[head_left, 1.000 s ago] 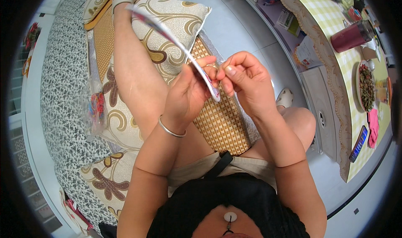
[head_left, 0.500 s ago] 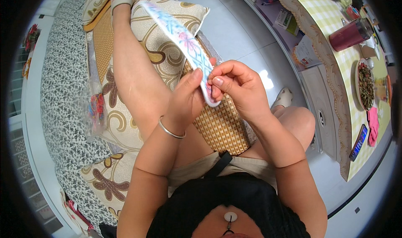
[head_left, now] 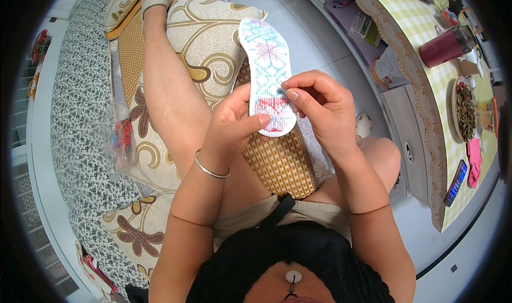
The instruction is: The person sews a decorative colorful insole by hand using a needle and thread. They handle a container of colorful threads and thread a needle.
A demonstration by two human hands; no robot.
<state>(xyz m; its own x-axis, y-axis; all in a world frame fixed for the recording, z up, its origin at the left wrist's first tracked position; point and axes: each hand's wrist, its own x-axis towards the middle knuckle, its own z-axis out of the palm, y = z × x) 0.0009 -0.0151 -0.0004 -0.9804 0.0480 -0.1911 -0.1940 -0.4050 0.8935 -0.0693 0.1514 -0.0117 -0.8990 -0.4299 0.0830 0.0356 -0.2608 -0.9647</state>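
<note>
Only your left hand (head_left: pixel 230 119) clearly grips the patterned insole (head_left: pixel 269 71), upper centre of the frame; your right hand (head_left: pixel 326 103) curls at its right edge, whether pinching anything I cannot tell. Should your left thumb slacken, the insole could twist.

- To your right, a table (head_left: pixel 397 10) with a yellow-and-white check top.
- On it you see a maroon bottle (head_left: pixel 444 47).
- Closer to you, a plate (head_left: pixel 456 110) of dark pieces (head_left: pixel 466 114), a pink cloth (head_left: pixel 474 164) beside it.
- A slim dark device (head_left: pixel 456 183) near that cloth.
- Ahead of you, a patterned cushion (head_left: pixel 213 31).
</note>
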